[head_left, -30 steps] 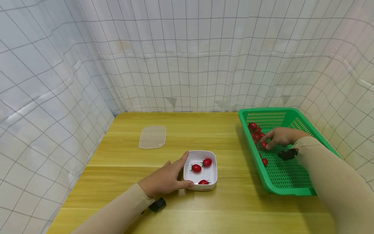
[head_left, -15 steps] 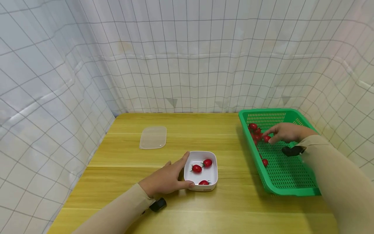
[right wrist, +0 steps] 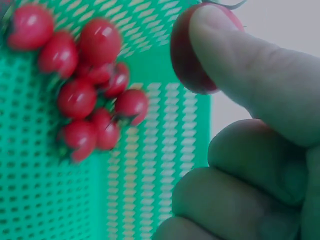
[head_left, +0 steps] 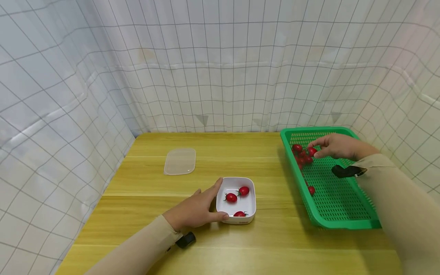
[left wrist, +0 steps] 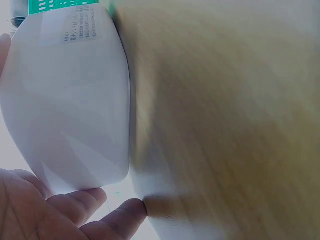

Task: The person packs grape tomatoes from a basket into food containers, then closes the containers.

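Observation:
In the head view my right hand (head_left: 342, 147) is over the far part of a green plastic basket (head_left: 333, 202). Thumb and finger pinch a red cherry tomato (right wrist: 186, 57), raised above the others, its stem showing at the top of the right wrist view. Several more cherry tomatoes (right wrist: 77, 97) lie clustered along the basket's left side. At the middle of the table my left hand (head_left: 194, 210) grips a small white square box (head_left: 248, 206) by its left side, thumb on the near corner. Inside the box are 3 cherry tomatoes (head_left: 231, 198).
A translucent square lid (head_left: 180, 161) lies flat on the wooden table (head_left: 144, 214), behind and left of the box. White gridded curtain (head_left: 220, 68) hangs round the back and both sides. The basket stands at the table's right.
My right hand has lifted the pinched cherry tomato away from the cluster, moving up and toward the back of the basket. The left hand and white box have stayed put.

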Available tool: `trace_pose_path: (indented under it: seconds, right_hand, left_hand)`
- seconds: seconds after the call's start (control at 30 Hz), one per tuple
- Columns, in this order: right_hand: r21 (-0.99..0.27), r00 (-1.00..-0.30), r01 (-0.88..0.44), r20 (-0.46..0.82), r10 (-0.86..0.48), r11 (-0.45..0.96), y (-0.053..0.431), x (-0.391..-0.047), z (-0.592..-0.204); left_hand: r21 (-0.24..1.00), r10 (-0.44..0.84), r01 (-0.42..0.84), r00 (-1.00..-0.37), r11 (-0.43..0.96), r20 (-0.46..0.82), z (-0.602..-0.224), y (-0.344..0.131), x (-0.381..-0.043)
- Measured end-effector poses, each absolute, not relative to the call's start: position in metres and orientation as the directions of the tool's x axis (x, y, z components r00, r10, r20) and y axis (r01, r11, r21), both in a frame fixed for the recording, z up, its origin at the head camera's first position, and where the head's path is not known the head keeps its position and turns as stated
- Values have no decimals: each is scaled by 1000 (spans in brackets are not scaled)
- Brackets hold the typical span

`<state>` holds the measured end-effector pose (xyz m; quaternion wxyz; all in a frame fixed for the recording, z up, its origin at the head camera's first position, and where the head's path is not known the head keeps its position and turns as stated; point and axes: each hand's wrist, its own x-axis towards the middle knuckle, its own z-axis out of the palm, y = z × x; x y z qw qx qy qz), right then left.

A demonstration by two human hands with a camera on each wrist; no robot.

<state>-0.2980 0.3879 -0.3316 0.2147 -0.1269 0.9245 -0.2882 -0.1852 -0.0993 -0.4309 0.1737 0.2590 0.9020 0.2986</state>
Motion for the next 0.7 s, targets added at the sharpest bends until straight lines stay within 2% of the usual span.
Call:
trace_pose_path:
  seconds: [0.27, 0.4, 0.5, 0.7]
  right_hand:
    - [-581, -869, -206, -261, -420, 787, 356, -293, -309]
    - [-638, -835, -248, -242, -495, 729, 338, -290, -305]
    - [-689, -804, -233, -261, -535, 686, 325, -288, -304]
    - [-666, -796, -248, -274, -540, 703, 293, -281, -301]
  left_hand:
    - [621, 574, 371, -804, 690, -156, -430, -100, -185]
    - [624, 572, 368, -804, 690, -159, -431, -99, -185]
    - [623, 572, 368, -805, 690, -159, -431, -99, -186]
    - [623, 575, 372, -803, 689, -156, -432, -99, -186]
